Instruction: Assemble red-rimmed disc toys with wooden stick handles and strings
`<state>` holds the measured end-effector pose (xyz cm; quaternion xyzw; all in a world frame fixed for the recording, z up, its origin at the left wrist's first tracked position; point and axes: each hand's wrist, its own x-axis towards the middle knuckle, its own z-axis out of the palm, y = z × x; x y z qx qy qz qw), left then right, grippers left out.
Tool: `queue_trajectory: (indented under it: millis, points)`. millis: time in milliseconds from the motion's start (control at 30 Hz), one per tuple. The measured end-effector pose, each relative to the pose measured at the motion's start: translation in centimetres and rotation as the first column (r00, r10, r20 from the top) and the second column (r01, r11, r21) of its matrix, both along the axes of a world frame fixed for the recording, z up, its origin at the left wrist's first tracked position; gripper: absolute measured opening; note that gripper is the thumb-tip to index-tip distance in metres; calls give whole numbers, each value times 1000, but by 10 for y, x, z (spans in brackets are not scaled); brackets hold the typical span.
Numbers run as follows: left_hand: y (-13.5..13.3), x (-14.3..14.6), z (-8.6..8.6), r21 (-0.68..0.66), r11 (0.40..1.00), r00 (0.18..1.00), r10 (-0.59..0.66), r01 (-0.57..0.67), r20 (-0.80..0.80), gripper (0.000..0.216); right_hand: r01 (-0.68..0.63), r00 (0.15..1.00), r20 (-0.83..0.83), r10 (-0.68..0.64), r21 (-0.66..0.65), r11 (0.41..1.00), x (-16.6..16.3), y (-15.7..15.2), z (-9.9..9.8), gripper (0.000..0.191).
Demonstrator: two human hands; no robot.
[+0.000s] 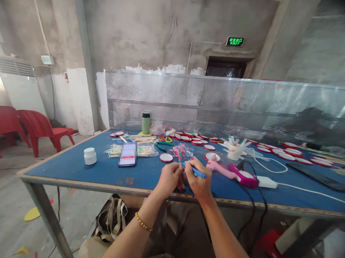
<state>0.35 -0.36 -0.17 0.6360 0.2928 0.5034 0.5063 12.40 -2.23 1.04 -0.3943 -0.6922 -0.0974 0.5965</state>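
Note:
Over the near edge of the blue table (pixel 75 166), my left hand (pixel 169 179) pinches a thin upright stick (pixel 180 158) with coloured bits near its top. My right hand (pixel 199 180) is closed round a blue pen-like tool (pixel 196 171), whose tip points left toward the stick. The two hands touch each other. Just beyond them lie a pile of small coloured clips (pixel 181 148) and a red-rimmed round disc (pixel 166 157). A pink glue gun (pixel 230 173) lies on the table right of my right hand.
Several red-rimmed discs (pixel 291 152) run along the back right. A white jar (pixel 90 156), a bundle of wooden sticks (pixel 142 139), a green bottle (pixel 145 123), a white cup (pixel 234 150) and a perforated metal screen (pixel 217 99) are behind. Red chairs (pixel 40 127) stand left. A bag (pixel 111 222) sits under the table.

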Motion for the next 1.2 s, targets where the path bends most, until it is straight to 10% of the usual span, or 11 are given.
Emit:
queue_trajectory:
  millis: [1200]
  points:
    - [-1, -1, 2, -7, 1000, 1000, 0, 0, -17, 32, -7, 1000, 2, 7, -4, 1000, 0, 1, 1, 25]
